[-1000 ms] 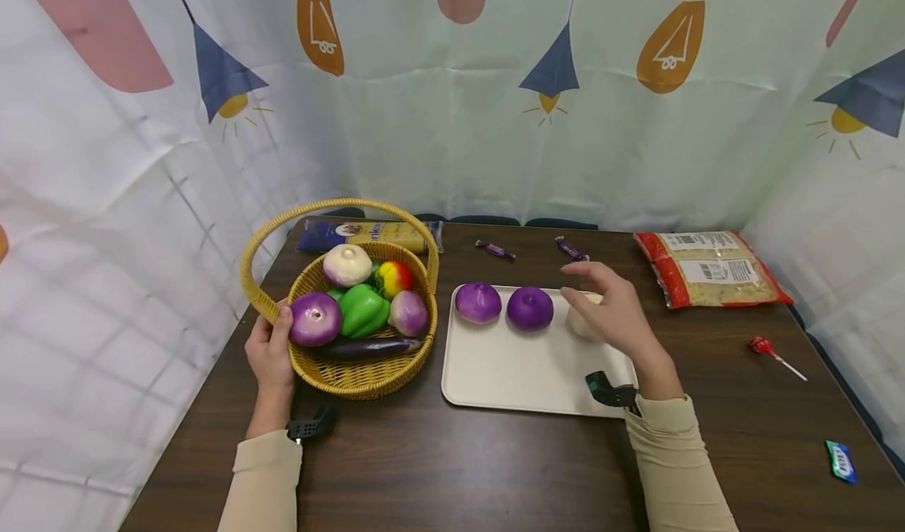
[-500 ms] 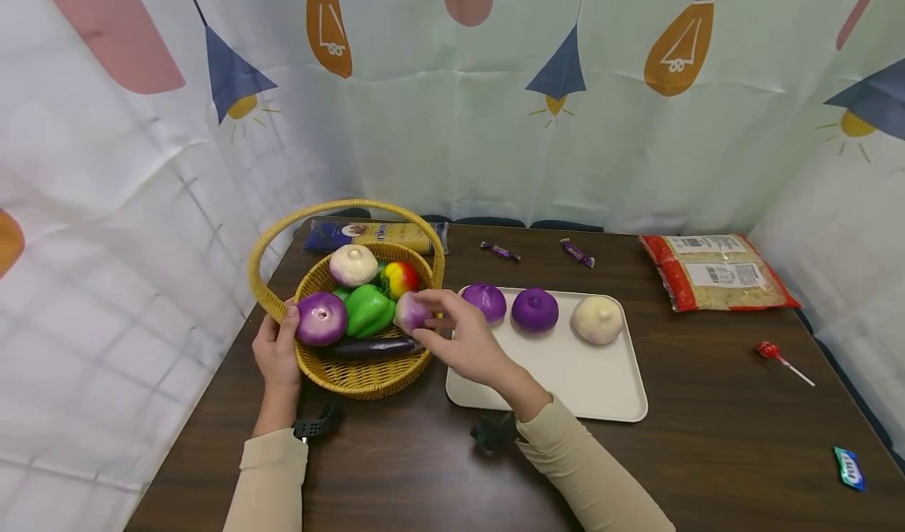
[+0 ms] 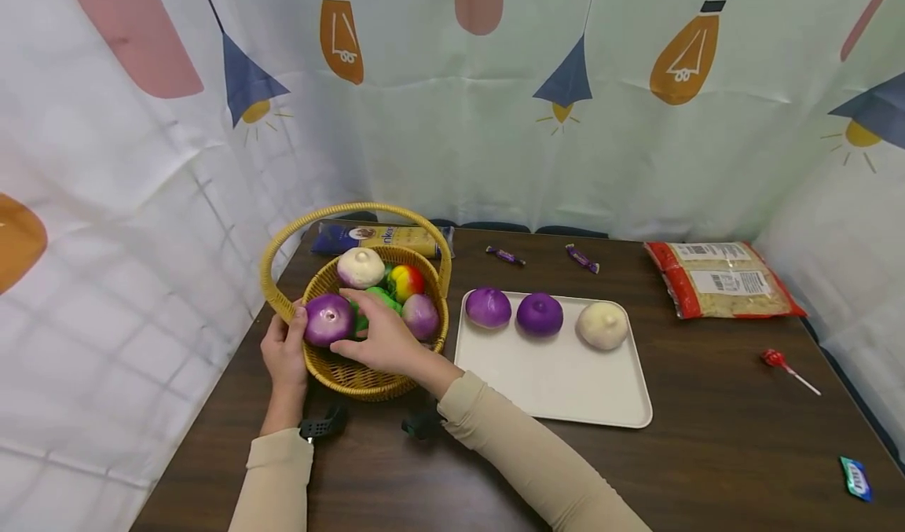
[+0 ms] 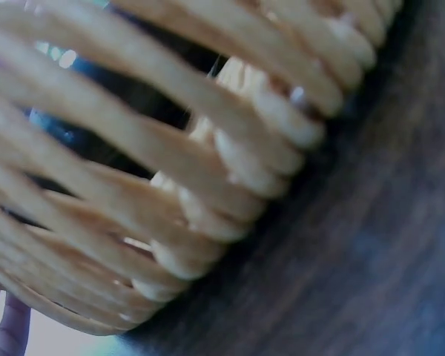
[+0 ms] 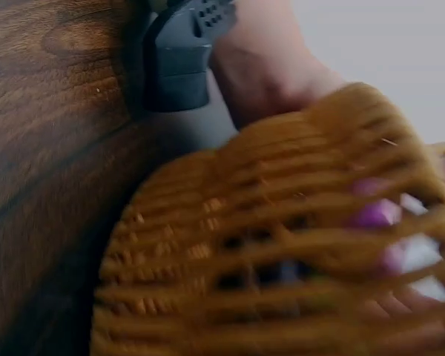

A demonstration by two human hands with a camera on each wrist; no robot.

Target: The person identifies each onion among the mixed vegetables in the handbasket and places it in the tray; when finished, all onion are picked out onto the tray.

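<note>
My left hand grips the left side of a woven basket by the foot of its tall handle. My right hand reaches inside, thumb and fingers around the right side of a shiny purple onion. A green bell pepper lies partly under that hand. A white-and-purple onion, a red-yellow pepper and a pale purple onion lie behind and to the right. The left wrist view shows mostly basket weave; the right wrist view is blurred.
A white tray right of the basket bears two purple onions and a whitish one. Behind are a pasta packet and wrapped candies. A red-edged bag, lollipop and small blue-green packet lie right.
My right hand has left the whitish onion on the tray and moved left, past the pale purple onion, to the purple onion in the basket. The left hand keeps its hold.
</note>
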